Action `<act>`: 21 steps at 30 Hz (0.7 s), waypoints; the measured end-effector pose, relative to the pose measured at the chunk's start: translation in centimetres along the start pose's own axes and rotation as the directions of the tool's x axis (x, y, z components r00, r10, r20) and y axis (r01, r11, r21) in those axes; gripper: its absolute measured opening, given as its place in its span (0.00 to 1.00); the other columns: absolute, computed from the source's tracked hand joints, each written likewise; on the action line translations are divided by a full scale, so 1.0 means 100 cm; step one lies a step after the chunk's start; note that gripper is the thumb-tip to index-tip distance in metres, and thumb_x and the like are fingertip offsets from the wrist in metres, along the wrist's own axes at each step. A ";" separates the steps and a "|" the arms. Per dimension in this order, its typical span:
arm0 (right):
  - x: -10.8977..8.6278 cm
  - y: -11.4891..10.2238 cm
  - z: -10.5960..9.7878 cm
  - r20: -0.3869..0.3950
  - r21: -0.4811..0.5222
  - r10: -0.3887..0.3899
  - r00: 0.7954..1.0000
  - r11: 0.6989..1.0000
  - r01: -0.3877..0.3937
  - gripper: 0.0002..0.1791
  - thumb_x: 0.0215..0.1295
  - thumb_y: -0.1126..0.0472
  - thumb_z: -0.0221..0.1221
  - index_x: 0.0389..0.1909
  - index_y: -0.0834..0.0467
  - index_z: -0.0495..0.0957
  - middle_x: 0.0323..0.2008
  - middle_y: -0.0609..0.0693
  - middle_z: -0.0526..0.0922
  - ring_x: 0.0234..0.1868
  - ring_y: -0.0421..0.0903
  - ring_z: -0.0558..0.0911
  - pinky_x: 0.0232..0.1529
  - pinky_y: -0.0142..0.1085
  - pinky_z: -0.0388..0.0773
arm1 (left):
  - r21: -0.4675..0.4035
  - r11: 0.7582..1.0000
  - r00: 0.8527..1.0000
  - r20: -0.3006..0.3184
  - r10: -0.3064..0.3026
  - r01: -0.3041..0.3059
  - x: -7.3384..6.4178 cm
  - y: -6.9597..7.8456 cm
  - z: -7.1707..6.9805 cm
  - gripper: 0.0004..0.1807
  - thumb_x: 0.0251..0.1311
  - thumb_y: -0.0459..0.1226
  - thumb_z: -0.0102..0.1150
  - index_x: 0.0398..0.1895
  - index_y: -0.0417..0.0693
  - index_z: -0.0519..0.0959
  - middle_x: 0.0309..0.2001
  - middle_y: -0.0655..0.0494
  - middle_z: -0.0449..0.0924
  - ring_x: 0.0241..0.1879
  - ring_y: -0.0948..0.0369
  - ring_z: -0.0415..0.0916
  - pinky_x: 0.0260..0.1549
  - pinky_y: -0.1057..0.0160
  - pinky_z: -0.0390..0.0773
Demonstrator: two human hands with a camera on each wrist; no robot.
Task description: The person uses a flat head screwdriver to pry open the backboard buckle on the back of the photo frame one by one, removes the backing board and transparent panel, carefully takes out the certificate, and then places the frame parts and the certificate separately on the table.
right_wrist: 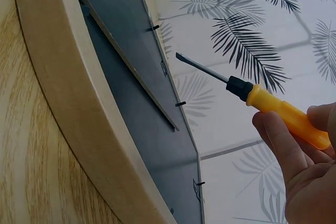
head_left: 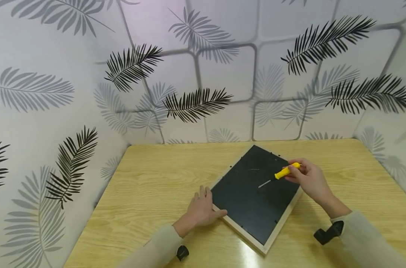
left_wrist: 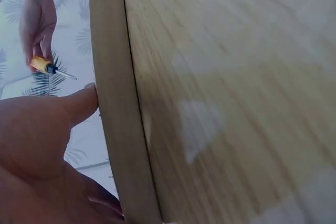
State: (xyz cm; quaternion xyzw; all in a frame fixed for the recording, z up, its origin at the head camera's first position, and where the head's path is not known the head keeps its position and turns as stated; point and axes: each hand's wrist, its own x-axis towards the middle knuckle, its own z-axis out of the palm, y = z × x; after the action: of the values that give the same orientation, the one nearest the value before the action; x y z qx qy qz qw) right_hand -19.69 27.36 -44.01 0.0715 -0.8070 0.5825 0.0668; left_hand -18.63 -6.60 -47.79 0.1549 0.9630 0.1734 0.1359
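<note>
A picture frame with a pale wooden border (head_left: 241, 231) lies on the table with its black backing board (head_left: 253, 197) facing up. Small black tabs (right_wrist: 180, 104) stick out along the frame's edges. My left hand (head_left: 201, 209) rests at the frame's left corner, thumb against the wooden side and fingers stretched along it. Above the board's right part, my right hand (head_left: 311, 180) holds a yellow screwdriver (right_wrist: 278, 111) by its handle. Its flat metal tip points down-left in the head view, and looks clear of the frame in the right wrist view.
The light wood-grain table (head_left: 149, 186) extends around the frame. Behind it and at both sides stand pale walls (head_left: 223, 123) with a leaf pattern. In the right wrist view, a thin pale edge (right_wrist: 134, 72) runs diagonally across the dark backing.
</note>
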 end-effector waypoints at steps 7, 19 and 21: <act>0.001 -0.003 0.004 0.007 0.053 0.007 1.000 0.999 -0.007 0.21 0.71 0.61 0.52 0.54 0.74 0.67 0.47 0.73 0.76 0.37 0.41 0.84 0.38 0.38 0.80 | -0.023 0.990 0.988 0.055 0.141 -0.140 0.036 -0.023 -0.006 0.56 0.58 0.62 0.53 0.73 0.33 0.42 0.72 0.34 0.37 0.70 0.38 0.40 0.65 0.45 0.51; 0.007 -0.010 0.019 0.052 0.131 -0.016 0.998 0.991 0.009 0.21 0.71 0.61 0.52 0.55 0.75 0.66 0.50 0.76 0.74 0.38 0.40 0.84 0.39 0.39 0.80 | 0.053 0.993 0.993 0.061 0.098 -0.101 0.051 -0.009 -0.016 0.55 0.60 0.62 0.50 0.72 0.30 0.42 0.72 0.32 0.33 0.71 0.43 0.42 0.64 0.50 0.56; 0.008 -0.010 0.021 0.053 0.135 -0.011 0.999 0.991 0.004 0.21 0.71 0.61 0.52 0.55 0.74 0.66 0.50 0.75 0.74 0.38 0.40 0.83 0.40 0.39 0.79 | 0.010 0.997 0.996 0.061 0.072 -0.073 0.046 -0.004 -0.012 0.58 0.57 0.63 0.53 0.72 0.30 0.40 0.72 0.33 0.31 0.71 0.44 0.41 0.64 0.51 0.57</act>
State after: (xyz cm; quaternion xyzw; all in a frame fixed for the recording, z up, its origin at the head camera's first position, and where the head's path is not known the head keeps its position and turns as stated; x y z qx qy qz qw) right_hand -20.32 25.00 -43.55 0.0944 -0.7670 0.6333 0.0425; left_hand -23.33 -5.68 -47.80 0.1957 0.9533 0.1674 0.1576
